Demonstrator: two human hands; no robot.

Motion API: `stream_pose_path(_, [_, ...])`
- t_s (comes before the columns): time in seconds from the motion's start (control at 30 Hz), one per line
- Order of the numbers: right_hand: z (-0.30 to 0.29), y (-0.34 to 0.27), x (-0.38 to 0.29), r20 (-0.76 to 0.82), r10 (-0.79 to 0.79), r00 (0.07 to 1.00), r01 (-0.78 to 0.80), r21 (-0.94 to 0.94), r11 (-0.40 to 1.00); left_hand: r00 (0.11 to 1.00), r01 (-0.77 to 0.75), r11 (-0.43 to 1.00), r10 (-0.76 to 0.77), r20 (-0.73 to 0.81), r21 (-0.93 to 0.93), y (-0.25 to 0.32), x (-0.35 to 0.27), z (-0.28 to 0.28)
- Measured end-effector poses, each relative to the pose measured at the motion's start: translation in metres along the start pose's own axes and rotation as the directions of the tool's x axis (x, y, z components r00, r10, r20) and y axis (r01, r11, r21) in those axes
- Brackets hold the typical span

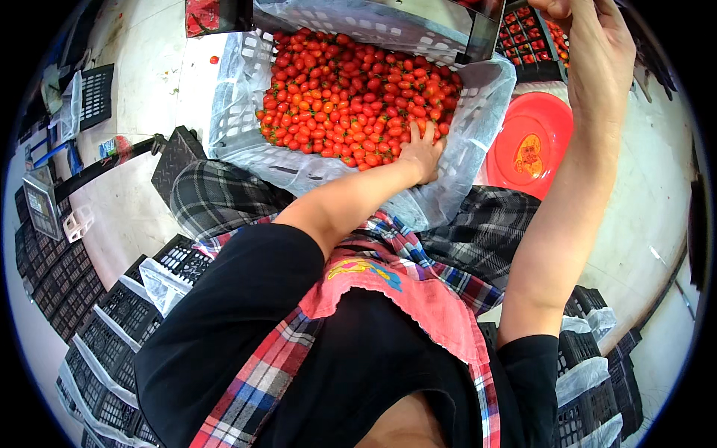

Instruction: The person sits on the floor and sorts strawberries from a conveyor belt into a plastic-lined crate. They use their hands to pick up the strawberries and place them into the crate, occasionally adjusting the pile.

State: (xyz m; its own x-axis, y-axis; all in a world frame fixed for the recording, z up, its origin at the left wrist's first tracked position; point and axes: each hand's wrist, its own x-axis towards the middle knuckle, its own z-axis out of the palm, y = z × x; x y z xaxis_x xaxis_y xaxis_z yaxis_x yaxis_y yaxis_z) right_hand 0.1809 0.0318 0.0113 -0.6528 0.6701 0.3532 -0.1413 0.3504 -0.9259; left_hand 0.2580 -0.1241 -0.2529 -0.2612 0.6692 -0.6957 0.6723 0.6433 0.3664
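Before me stands a plastic crate with a thin white liner (484, 101), holding a broad heap of red cherry tomatoes (347, 103). My left hand (423, 152) rests at the heap's near right side, its fingers spread over the fruit; no tomato is plainly gripped. My right hand (596, 31) is raised at the top right, with its fingers partly cut off by the picture's rim. Close to it are a dark panel (486, 35) above the crate's corner and a black crate (535, 73) of tomatoes. Whether it holds anything is hidden.
A red plastic basin (504, 151) sits on the floor right of the lined crate. Stacked black crates with white liners (115, 330) stand behind me, left and right. A scale display (42, 204) is at far left. One loose tomato (214, 60) lies on the floor.
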Motion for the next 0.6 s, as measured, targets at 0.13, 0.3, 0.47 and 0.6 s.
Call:
stream_pose_path(0.13, [-0.008, 0.004, 0.005, 0.070, 0.030, 0.997, -0.033, 0.046, 0.998, 0.986, -0.060, 0.992, 0.076, 0.151, -0.111, -0.010, -0.023, 0.009])
stream_pose_path(0.3, [-0.003, -0.001, 0.001, 0.044, 0.048, 0.998, -0.049, 0.030, 0.998, 0.935, -0.181, 0.973, 0.216, 0.279, -0.146, -0.049, -0.052, 0.017])
stream_pose_path(0.47, [-0.014, 0.019, 0.011, 0.068, 0.052, 0.996, -0.055, 0.050, 0.997, 0.923, -0.274, 0.925, 0.330, 0.200, -0.262, -0.080, -0.069, -0.013])
stream_pose_path(0.6, [-0.007, 0.008, 0.010, 0.053, 0.021, 0.998, -0.020, -0.019, 1.000, 0.995, 0.008, 0.997, -0.015, -0.094, -0.073, -0.112, -0.065, -0.008])
